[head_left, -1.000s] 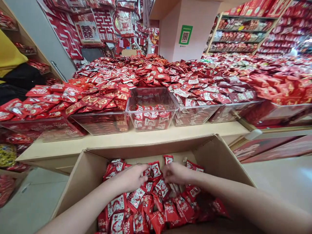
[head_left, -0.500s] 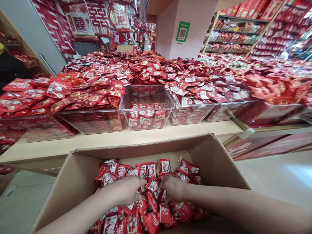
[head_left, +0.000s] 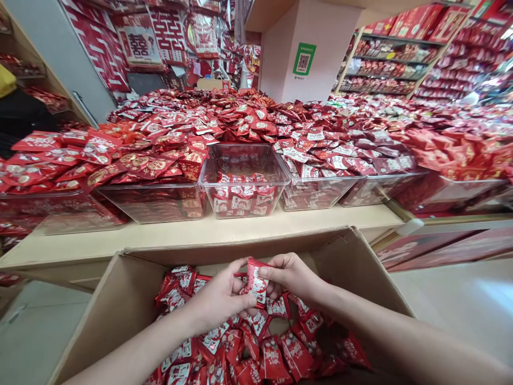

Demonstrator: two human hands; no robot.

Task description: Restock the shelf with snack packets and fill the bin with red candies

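Both my hands hold red-and-white candy packets above the inside of a cardboard box. My left hand is closed on them from the left, thumb low on the front. From the right, my right hand pinches the upper part, thumb on the printed face. Whether one packet or a small stack is between them, I cannot tell for sure. Below, a loose heap of similar red packets covers much of the box floor, some printed side up and others showing plain red backs.
On the pale counter behind the box stands a clear plastic bin with neat rows of similar packets in its lower part. Neighbouring bins are heaped with red packets. A pillar rises behind. A dark-clothed person shows at far left.
My hands have risen out of the heap and come together around candy packets. Packets in the heap have shifted, and the view has tilted slightly.
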